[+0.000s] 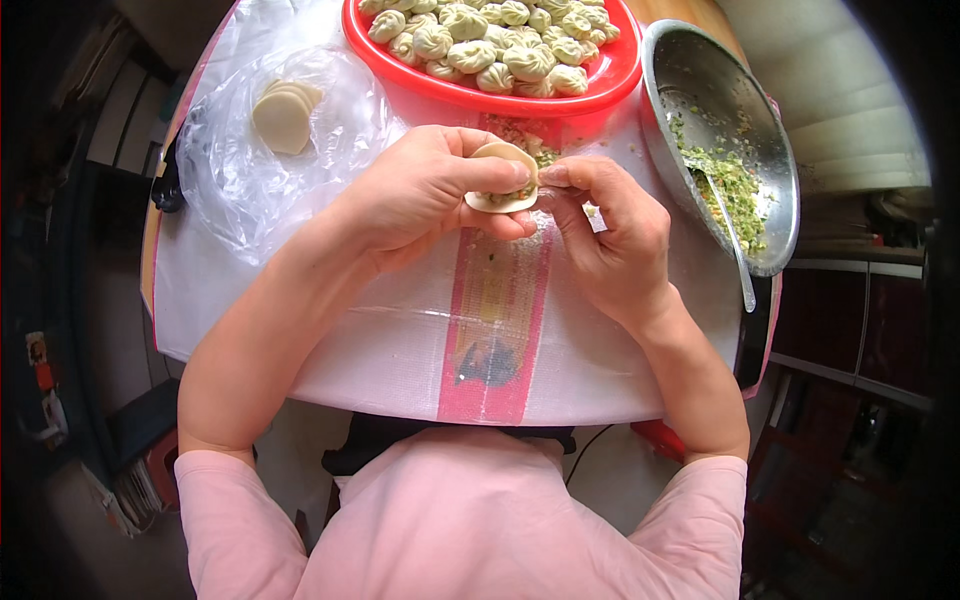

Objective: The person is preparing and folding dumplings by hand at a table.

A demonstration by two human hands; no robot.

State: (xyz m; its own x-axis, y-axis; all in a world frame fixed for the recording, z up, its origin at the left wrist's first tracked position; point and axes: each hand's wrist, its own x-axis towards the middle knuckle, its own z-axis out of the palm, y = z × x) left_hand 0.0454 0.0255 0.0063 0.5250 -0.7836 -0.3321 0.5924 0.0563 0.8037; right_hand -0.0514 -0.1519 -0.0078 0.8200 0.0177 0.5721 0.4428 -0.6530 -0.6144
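My left hand [427,187] holds a round dough wrapper [489,152] with green chopped filling in it, the thumb lying across the filling. The fingertips of my right hand [611,225] are pinched together at the wrapper's right edge; whether dough sits between them is hard to make out. Beyond both hands, a red plastic basin [450,90] holds many pleated dumplings [471,56]. At the right stands a tilted steel bowl [780,172] with chopped vegetable filling [731,195]. A metal spoon [727,225] rests in that bowl, its handle over the near rim.
A clear plastic bag [225,180] lies at the left, with a stack of dough wrappers [283,116] on it. Bits of filling [546,156] are scattered on the plastic-covered table [360,352] behind my hands. The table's near edge runs just before my body.
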